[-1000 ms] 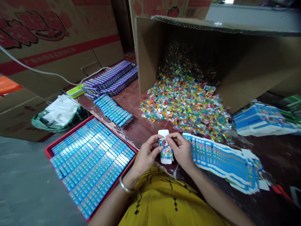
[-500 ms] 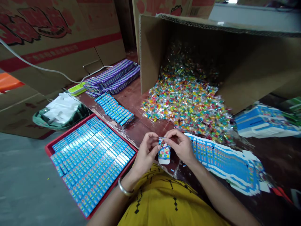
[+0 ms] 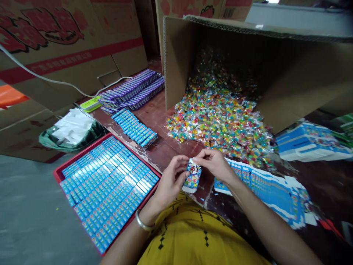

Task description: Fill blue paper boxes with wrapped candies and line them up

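The small blue box (image 3: 193, 178) is upright between the person's hands, above the near edge of the dark red worktop (image 3: 165, 151). The left hand (image 3: 172, 176) holds it by its left side, thumb on the printed front; the right hand (image 3: 213, 163) has thumb and fingertips pinched close together at its top end. Beyond, a large carton (image 3: 178, 62) lies on its side with its mouth toward the person, filled with clear packets of coloured candy (image 3: 217, 117) that spill out onto the worktop. To the left, a red tray (image 3: 57, 173) holds close-set rows of blue boxes (image 3: 110, 187). Behind the tray, a green bag (image 3: 45, 140) contains white pieces (image 3: 73, 127). Flat blue cartons (image 3: 261, 182) lie overlapping in a row, partly under the right forearm.
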### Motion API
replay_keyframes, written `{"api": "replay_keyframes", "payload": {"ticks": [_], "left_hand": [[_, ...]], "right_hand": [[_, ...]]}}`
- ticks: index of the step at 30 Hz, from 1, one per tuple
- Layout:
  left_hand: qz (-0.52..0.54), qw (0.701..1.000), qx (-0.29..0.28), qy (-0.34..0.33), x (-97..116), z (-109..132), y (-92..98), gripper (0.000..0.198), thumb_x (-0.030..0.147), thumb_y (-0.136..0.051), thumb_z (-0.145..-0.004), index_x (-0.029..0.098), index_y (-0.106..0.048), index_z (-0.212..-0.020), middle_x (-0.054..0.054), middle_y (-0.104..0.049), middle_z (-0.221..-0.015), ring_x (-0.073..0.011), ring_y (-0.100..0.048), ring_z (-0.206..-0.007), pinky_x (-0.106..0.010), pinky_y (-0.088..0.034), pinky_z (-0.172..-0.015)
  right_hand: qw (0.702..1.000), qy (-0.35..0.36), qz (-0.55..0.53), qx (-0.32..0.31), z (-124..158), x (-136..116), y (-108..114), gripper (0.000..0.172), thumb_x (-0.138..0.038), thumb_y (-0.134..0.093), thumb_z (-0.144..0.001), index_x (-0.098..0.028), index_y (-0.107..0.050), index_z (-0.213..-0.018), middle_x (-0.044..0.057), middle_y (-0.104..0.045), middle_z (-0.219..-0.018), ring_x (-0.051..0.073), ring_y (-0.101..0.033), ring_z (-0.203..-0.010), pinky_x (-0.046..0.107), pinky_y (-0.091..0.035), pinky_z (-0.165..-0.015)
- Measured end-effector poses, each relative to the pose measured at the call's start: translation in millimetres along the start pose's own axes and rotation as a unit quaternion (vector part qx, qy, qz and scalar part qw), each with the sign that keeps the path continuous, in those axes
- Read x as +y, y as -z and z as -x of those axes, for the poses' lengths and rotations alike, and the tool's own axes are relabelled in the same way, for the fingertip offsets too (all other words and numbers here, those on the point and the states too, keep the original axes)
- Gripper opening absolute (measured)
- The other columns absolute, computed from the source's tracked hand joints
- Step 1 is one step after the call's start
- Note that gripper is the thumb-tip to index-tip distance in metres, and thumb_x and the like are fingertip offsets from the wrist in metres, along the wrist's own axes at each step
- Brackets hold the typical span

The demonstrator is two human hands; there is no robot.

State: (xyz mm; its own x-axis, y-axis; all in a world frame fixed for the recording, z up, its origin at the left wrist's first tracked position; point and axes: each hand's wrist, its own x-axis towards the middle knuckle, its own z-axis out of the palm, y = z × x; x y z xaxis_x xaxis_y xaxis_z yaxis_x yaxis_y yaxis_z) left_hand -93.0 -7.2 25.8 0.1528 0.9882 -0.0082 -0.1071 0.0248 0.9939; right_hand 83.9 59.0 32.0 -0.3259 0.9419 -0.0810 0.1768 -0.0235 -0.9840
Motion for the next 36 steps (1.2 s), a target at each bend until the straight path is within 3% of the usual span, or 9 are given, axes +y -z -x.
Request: {"api": "replay_keyframes", "payload": {"ticks": [7, 13, 17, 20, 23, 26, 30, 33, 36], "left_hand": [[-0.017, 0.999, -0.009, 0.026, -2.4, -1.7, 2.8, 0.041, 0.018, -0.057, -0.088, 0.022, -0.055, -0.129, -0.008, -0.062, -0.124, -0.0207, -0.061, -0.109, -0.033, -0.048, -0.096], [0.037, 0.998, 0.022, 0.048, -5.7, -3.7, 5.6, 0.028, 0.024, -0.064, -0.085, 0.018, -0.063, -0.113, -0.007, -0.069, -0.107, -0.0200, -0.064, -0.098, -0.029, -0.050, -0.086], [0.062, 0.994, 0.064, 0.058, -10.1, -10.1, 10.0, 0.022, 0.028, -0.071, -0.080, 0.016, -0.059, -0.096, -0.001, -0.066, -0.083, -0.0127, -0.063, -0.075, -0.021, -0.050, -0.068], [0.044, 0.990, 0.112, 0.076, -15.8, -13.9, 16.5, 0.030, 0.033, -0.075, -0.075, 0.016, -0.051, -0.079, 0.005, -0.057, -0.065, -0.0068, -0.054, -0.054, -0.016, -0.043, -0.052], [0.073, 0.981, 0.144, 0.104, -20.1, -13.4, 24.0, 0.036, 0.038, -0.076, -0.073, 0.018, -0.047, -0.082, 0.007, -0.054, -0.064, -0.0049, -0.047, -0.044, -0.016, -0.041, -0.041], [0.141, 0.971, 0.146, 0.126, -20.7, -10.6, 30.5, 0.043, 0.034, -0.078, -0.070, 0.019, -0.050, -0.099, 0.005, -0.059, -0.077, -0.0090, -0.059, -0.059, -0.022, -0.054, -0.051], [0.206, 0.960, 0.093, 0.166, -17.5, -8.6, 34.6, 0.054, 0.021, -0.082, -0.066, 0.018, -0.055, -0.113, -0.002, -0.064, -0.095, -0.0139, -0.065, -0.082, -0.032, -0.059, -0.077], [0.229, 0.954, 0.084, 0.173, -16.3, -8.7, 33.6, 0.049, 0.021, -0.080, -0.067, 0.017, -0.061, -0.111, -0.005, -0.066, -0.101, -0.0161, -0.065, -0.088, -0.033, -0.057, -0.083], [0.220, 0.955, 0.110, 0.167, -18.6, -9.1, 30.4, 0.030, 0.024, -0.078, -0.069, 0.015, -0.064, -0.095, -0.004, -0.066, -0.093, -0.0148, -0.064, -0.084, -0.033, -0.056, -0.082]], "right_hand": [[0.988, 0.083, 0.118, 0.057, 7.6, -4.5, -8.2, 0.024, -0.035, -0.068, -0.083, -0.019, -0.066, -0.066, 0.001, -0.064, -0.069, 0.015, -0.059, -0.065, 0.028, -0.046, -0.063], [0.995, 0.073, 0.061, -0.020, 18.1, -0.2, -10.3, 0.016, -0.036, -0.066, -0.085, -0.023, -0.071, -0.091, 0.005, -0.068, -0.097, 0.020, -0.066, -0.089, 0.030, -0.054, -0.071], [0.985, 0.077, 0.152, -0.005, -11.0, 6.3, 6.1, 0.022, -0.035, -0.061, -0.089, -0.022, -0.067, -0.106, 0.005, -0.069, -0.095, 0.019, -0.066, -0.082, 0.032, -0.055, -0.069], [0.909, 0.144, 0.384, 0.070, -44.4, 11.4, 14.7, 0.022, -0.021, -0.060, -0.087, -0.020, -0.064, -0.109, 0.010, -0.067, -0.105, 0.024, -0.062, -0.093, 0.036, -0.052, -0.075], [0.804, 0.203, 0.556, 0.056, -70.9, 15.5, 13.6, 0.024, -0.014, -0.054, -0.089, -0.019, -0.064, -0.110, 0.013, -0.063, -0.115, 0.029, -0.052, -0.110, 0.039, -0.048, -0.084], [0.764, 0.215, 0.607, 0.038, -86.1, 17.8, 10.5, 0.024, -0.016, -0.050, -0.092, -0.021, -0.063, -0.112, 0.013, -0.063, -0.115, 0.029, -0.050, -0.108, 0.038, -0.046, -0.082], [0.784, 0.225, 0.577, 0.031, -92.4, 18.6, 15.5, 0.020, -0.019, -0.051, -0.092, -0.022, -0.067, -0.105, 0.011, -0.069, -0.101, 0.027, -0.055, -0.102, 0.037, -0.046, -0.082], [0.852, 0.232, 0.463, 0.077, -86.7, 19.2, 22.5, 0.018, -0.024, -0.052, -0.093, -0.022, -0.068, -0.099, 0.008, -0.070, -0.095, 0.024, -0.061, -0.094, 0.036, -0.048, -0.082], [0.937, 0.168, 0.280, 0.128, -73.9, 19.5, 27.3, 0.021, -0.032, -0.058, -0.089, -0.022, -0.065, -0.106, 0.004, -0.069, -0.086, 0.018, -0.065, -0.072, 0.030, -0.052, -0.066]]}}
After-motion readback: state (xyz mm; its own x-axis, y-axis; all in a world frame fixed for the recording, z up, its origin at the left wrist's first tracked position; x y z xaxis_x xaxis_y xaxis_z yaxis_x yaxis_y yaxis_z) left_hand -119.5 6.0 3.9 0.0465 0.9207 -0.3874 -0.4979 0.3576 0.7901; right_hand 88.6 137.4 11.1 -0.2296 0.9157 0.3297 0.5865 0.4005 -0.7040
